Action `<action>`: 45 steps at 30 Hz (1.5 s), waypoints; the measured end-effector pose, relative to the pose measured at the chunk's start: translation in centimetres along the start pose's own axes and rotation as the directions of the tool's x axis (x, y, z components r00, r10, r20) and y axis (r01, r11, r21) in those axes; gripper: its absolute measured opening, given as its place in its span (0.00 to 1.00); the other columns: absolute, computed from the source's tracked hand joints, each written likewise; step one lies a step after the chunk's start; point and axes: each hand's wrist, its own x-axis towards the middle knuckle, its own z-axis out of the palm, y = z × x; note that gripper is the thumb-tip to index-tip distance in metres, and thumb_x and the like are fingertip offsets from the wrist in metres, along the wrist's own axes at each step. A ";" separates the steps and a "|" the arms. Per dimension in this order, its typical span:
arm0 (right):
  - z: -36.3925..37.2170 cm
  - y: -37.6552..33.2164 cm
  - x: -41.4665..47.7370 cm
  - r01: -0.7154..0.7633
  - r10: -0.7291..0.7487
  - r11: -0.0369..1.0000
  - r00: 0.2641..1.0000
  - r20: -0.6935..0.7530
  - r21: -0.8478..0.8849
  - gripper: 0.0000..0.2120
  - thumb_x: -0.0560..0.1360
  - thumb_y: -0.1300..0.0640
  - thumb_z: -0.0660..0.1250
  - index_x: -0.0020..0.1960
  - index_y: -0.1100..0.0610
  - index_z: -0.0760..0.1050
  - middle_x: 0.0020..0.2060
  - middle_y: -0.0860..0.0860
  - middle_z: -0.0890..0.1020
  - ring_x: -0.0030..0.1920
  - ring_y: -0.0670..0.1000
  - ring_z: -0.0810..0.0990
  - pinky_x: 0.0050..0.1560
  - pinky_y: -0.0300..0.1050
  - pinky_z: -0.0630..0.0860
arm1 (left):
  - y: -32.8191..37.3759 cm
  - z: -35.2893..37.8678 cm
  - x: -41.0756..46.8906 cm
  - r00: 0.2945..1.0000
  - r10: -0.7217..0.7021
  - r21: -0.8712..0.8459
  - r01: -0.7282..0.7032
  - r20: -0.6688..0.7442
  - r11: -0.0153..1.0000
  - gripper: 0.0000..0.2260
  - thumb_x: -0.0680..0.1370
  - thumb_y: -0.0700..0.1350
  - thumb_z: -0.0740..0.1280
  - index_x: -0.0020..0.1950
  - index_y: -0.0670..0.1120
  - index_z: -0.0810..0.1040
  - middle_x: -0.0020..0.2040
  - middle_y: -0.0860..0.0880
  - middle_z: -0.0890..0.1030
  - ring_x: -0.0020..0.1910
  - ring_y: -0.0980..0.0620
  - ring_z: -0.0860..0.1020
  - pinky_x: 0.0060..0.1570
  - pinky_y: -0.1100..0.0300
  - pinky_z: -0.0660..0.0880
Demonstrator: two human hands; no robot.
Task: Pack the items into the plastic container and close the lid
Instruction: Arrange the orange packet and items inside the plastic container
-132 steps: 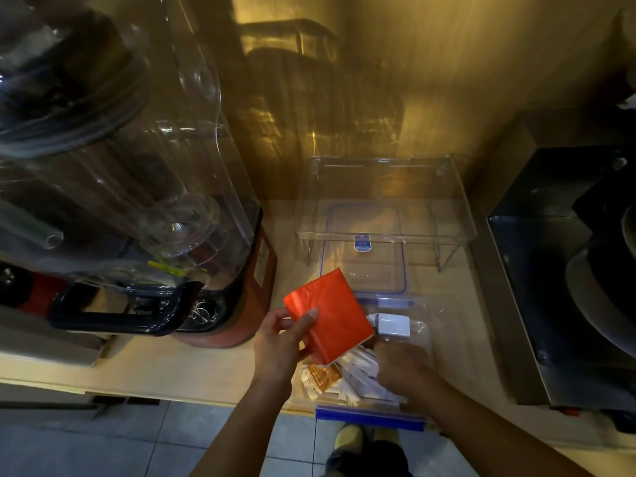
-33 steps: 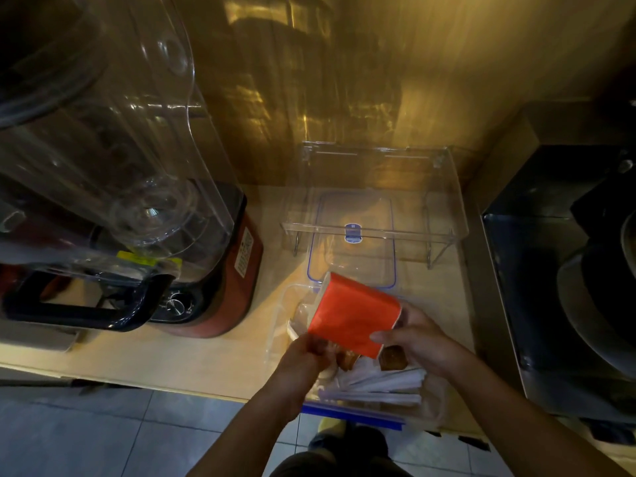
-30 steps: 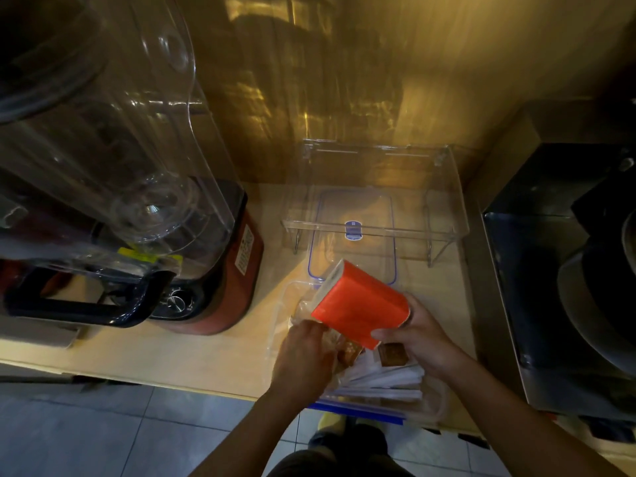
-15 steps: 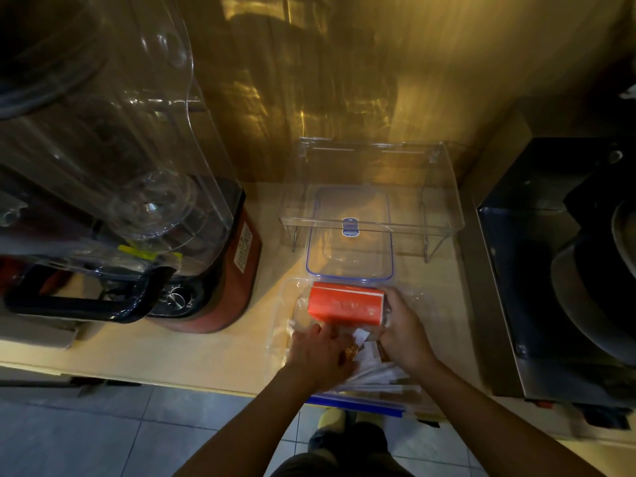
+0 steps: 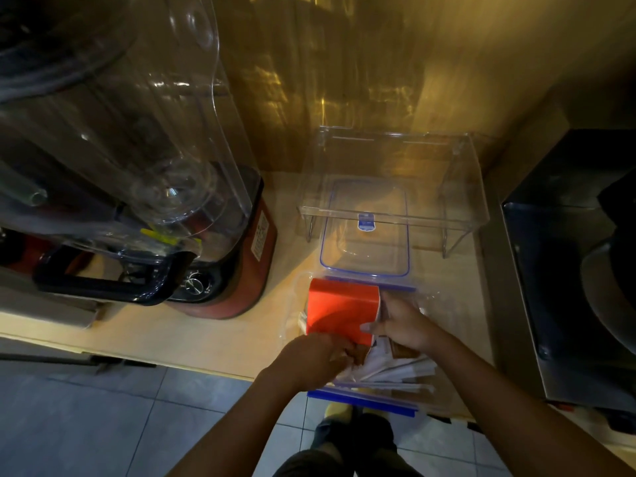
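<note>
An orange-red packet point(image 5: 339, 313) lies in the far end of the clear plastic container point(image 5: 359, 401), which has blue clips and sits at the counter's front edge. My right hand point(image 5: 401, 323) grips the packet's right and lower edge. My left hand point(image 5: 311, 356) reaches into the container just below the packet, fingers curled among white sachets point(image 5: 395, 371) and brown sachets point(image 5: 404, 352); I cannot see whether it holds one. The container's clear lid point(image 5: 364, 232) with a blue rim lies flat on the counter behind it.
A large blender with a red base point(image 5: 237, 270) and clear jug stands to the left. A clear acrylic riser point(image 5: 395, 215) straddles the lid at the back. A dark steel appliance point(image 5: 568, 270) fills the right side. Tiled floor lies below the counter edge.
The orange-red packet came down from being held tilted above the container to resting inside its far end. My left hand let go of it and moved in among the sachets.
</note>
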 end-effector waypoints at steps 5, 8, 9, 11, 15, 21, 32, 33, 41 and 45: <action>0.1 0.4 1.0 -0.124 0.120 0.991 0.990 0.067 0.051 0.29 0.67 0.57 0.75 0.65 0.51 0.68 0.50 0.47 0.82 0.52 0.47 0.81 0.53 0.45 0.80 | -1.1 -0.6 -0.9 0.946 -0.093 0.155 0.146 -0.309 0.977 0.10 0.79 0.47 0.57 0.53 0.48 0.76 0.52 0.45 0.82 0.49 0.44 0.80 0.48 0.53 0.76; 0.5 0.5 0.8 -0.099 0.103 0.994 0.982 0.160 -0.035 0.35 0.67 0.45 0.73 0.69 0.48 0.63 0.57 0.47 0.79 0.57 0.47 0.78 0.58 0.47 0.77 | -1.3 -0.3 -1.3 0.932 0.123 0.338 0.000 -0.340 0.941 0.09 0.77 0.47 0.60 0.51 0.47 0.78 0.50 0.47 0.82 0.48 0.45 0.80 0.47 0.55 0.77; 0.7 0.6 0.7 -0.091 0.101 0.993 0.983 0.151 -0.068 0.37 0.65 0.41 0.73 0.70 0.47 0.62 0.60 0.49 0.77 0.59 0.49 0.77 0.61 0.51 0.75 | -1.2 -0.3 -1.3 0.910 0.202 0.386 -0.050 -0.363 0.921 0.08 0.75 0.47 0.64 0.50 0.47 0.79 0.49 0.47 0.82 0.46 0.46 0.81 0.45 0.56 0.78; 0.9 0.5 0.7 -0.081 0.094 0.991 0.988 0.121 -0.110 0.36 0.66 0.40 0.71 0.70 0.46 0.62 0.62 0.50 0.77 0.59 0.50 0.77 0.63 0.53 0.74 | -1.0 -0.4 -0.9 0.860 0.282 0.412 -0.094 -0.425 0.906 0.12 0.68 0.46 0.71 0.51 0.47 0.79 0.48 0.47 0.83 0.45 0.47 0.81 0.43 0.57 0.79; 0.8 0.3 0.9 -0.074 0.120 0.960 0.980 0.156 -0.270 0.30 0.70 0.37 0.66 0.68 0.45 0.64 0.63 0.51 0.77 0.60 0.50 0.76 0.67 0.55 0.69 | -0.5 -0.8 1.1 0.868 0.293 0.459 -0.086 -0.402 0.884 0.25 0.68 0.51 0.73 0.64 0.51 0.74 0.63 0.45 0.78 0.61 0.42 0.76 0.59 0.46 0.73; 0.7 1.1 0.2 -0.025 0.174 0.749 0.972 0.159 -0.662 0.22 0.69 0.30 0.59 0.55 0.43 0.73 0.50 0.42 0.80 0.57 0.48 0.72 0.68 0.56 0.55 | -2.2 -0.9 3.0 0.964 0.215 0.482 -0.115 -0.158 0.869 0.31 0.77 0.59 0.58 0.76 0.57 0.48 0.77 0.48 0.57 0.76 0.47 0.53 0.74 0.48 0.42; 0.6 1.2 -0.9 0.100 0.087 0.457 0.984 0.156 -0.884 0.20 0.70 0.41 0.65 0.59 0.46 0.73 0.63 0.48 0.74 0.66 0.52 0.67 0.62 0.55 0.57 | -3.3 -0.8 3.8 0.970 0.225 0.544 -0.142 -0.090 0.827 0.35 0.76 0.55 0.61 0.77 0.48 0.47 0.78 0.43 0.55 0.77 0.43 0.51 0.74 0.49 0.48; 0.7 1.1 -1.0 0.089 0.079 0.464 0.987 0.142 -0.881 0.19 0.70 0.41 0.65 0.58 0.46 0.74 0.62 0.48 0.75 0.65 0.51 0.67 0.61 0.54 0.57 | -3.4 -0.9 3.7 0.970 0.226 0.508 -0.152 -0.087 0.848 0.33 0.78 0.53 0.60 0.77 0.49 0.46 0.78 0.44 0.53 0.77 0.45 0.48 0.75 0.52 0.44; 1.3 0.8 -1.9 0.225 -0.145 0.519 0.974 0.175 -0.824 0.10 0.73 0.51 0.63 0.52 0.50 0.79 0.54 0.47 0.81 0.60 0.47 0.74 0.59 0.45 0.61 | -2.3 -1.9 2.6 0.951 0.254 0.471 -0.146 -0.174 0.870 0.21 0.76 0.48 0.62 0.70 0.49 0.67 0.66 0.45 0.71 0.66 0.45 0.68 0.63 0.52 0.65; 2.0 0.6 -2.6 0.361 -0.277 0.499 0.928 0.249 -0.788 0.10 0.73 0.53 0.62 0.47 0.51 0.82 0.48 0.48 0.85 0.55 0.48 0.78 0.58 0.48 0.70 | -2.1 -2.5 0.5 0.907 0.419 0.440 -0.359 -0.044 0.823 0.11 0.73 0.47 0.64 0.54 0.52 0.80 0.50 0.50 0.82 0.49 0.48 0.80 0.44 0.58 0.74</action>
